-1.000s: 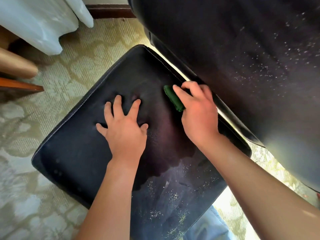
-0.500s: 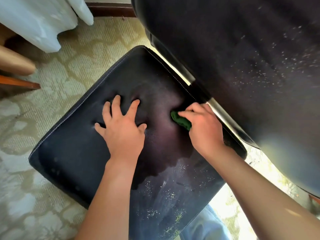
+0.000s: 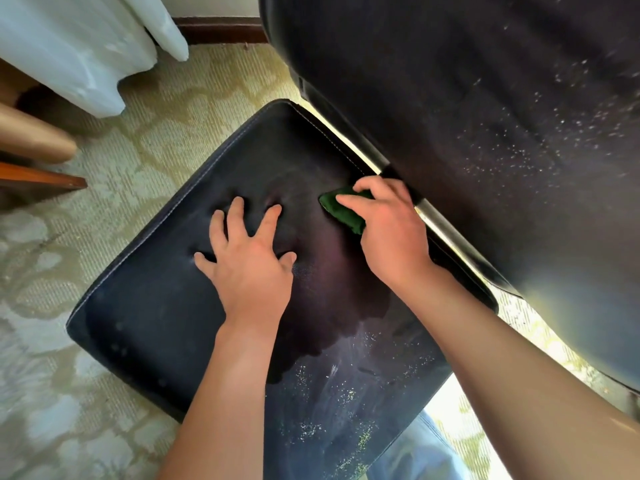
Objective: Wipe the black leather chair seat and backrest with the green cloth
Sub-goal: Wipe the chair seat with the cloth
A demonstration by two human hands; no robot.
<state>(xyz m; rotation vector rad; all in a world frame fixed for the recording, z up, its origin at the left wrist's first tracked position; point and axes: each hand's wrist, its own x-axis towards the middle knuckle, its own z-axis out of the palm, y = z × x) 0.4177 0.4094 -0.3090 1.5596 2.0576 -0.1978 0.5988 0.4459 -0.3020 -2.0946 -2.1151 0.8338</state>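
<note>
The black leather seat [image 3: 149,306] fills the middle of the head view, with pale specks of dust on its near part. The black backrest [image 3: 467,133] rises at the upper right, also speckled. My left hand [image 3: 249,268] lies flat on the seat, fingers spread, holding nothing. My right hand [image 3: 388,230] presses a folded green cloth [image 3: 341,211] onto the seat near the back edge, close to the gap under the backrest. Most of the cloth is hidden under my fingers.
Patterned beige carpet [image 3: 104,220] surrounds the chair. A white curtain [image 3: 79,53] hangs at the upper left, beside wooden furniture legs [image 3: 34,143]. A dark skirting board [image 3: 221,29] runs along the wall. My jeans-clad knee [image 3: 415,455] shows under the seat's near edge.
My right hand slid the cloth toward me along the seat's back edge, then away again. My left hand stayed flat in place.
</note>
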